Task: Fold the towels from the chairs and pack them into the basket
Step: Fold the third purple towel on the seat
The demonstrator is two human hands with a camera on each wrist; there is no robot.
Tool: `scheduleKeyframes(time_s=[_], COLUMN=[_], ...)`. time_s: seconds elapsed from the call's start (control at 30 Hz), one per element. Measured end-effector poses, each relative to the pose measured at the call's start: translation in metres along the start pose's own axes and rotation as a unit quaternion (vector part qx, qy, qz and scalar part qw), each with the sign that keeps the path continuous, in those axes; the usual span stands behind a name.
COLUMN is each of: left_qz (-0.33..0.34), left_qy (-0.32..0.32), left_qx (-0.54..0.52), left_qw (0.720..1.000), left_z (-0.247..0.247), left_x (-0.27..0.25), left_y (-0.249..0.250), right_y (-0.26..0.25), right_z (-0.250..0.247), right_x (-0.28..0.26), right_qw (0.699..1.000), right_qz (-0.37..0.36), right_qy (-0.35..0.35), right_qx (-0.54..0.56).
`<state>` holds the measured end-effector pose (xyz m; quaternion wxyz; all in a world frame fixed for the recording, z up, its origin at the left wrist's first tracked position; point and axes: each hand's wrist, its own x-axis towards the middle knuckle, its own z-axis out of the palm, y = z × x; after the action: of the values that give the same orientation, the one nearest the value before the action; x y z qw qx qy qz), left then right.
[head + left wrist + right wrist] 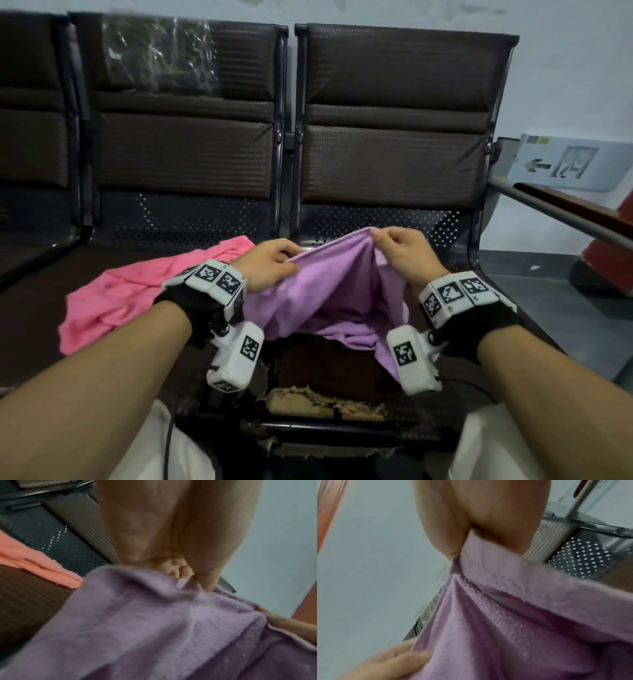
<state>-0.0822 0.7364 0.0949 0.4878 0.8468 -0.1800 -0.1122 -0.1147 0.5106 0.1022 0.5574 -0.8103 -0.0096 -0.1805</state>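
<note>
A lilac towel point(329, 291) hangs bunched between my hands above the right chair's seat point(329, 373). My left hand point(274, 262) pinches its upper edge on the left, and my right hand point(399, 250) pinches the edge at the top right. In the left wrist view the towel point(154, 628) fills the lower frame, with my left hand point(185, 577) curled on its edge. In the right wrist view my right hand point(471, 536) grips the towel point(513, 615). A pink towel point(137, 294) lies crumpled on the left chair's seat. No basket is in view.
A row of dark brown padded chairs point(394, 113) with perforated metal backs stands against a pale wall. The right seat's front edge point(325, 404) is torn, showing foam. A handrail point(555, 209) and a red object point(613, 253) are at the right.
</note>
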Motion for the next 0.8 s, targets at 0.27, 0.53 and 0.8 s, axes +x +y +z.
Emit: scheduleKeyframes(time_s=[0.27, 0.53, 0.8], left_qz=[0.044, 0.001, -0.031], left_qy=[0.066, 0.089, 0.118], left_qx=[-0.009, 0.0, -0.004], left_qw=[0.997, 0.996, 0.992], left_z=[-0.001, 0.016, 0.025], left_x=[-0.004, 0.0, 0.004], left_y=[0.005, 0.014, 0.013], right_y=[0.002, -0.001, -0.007], right_z=[-0.03, -0.037, -0.034], right_x=[0.012, -0.007, -0.025], right_qw=[0.985, 0.993, 0.92], right_qz=[-0.005, 0.052, -0.053], right_qy=[0.169, 0.055, -0.1], right_qx=[0.028, 0.086, -0.376])
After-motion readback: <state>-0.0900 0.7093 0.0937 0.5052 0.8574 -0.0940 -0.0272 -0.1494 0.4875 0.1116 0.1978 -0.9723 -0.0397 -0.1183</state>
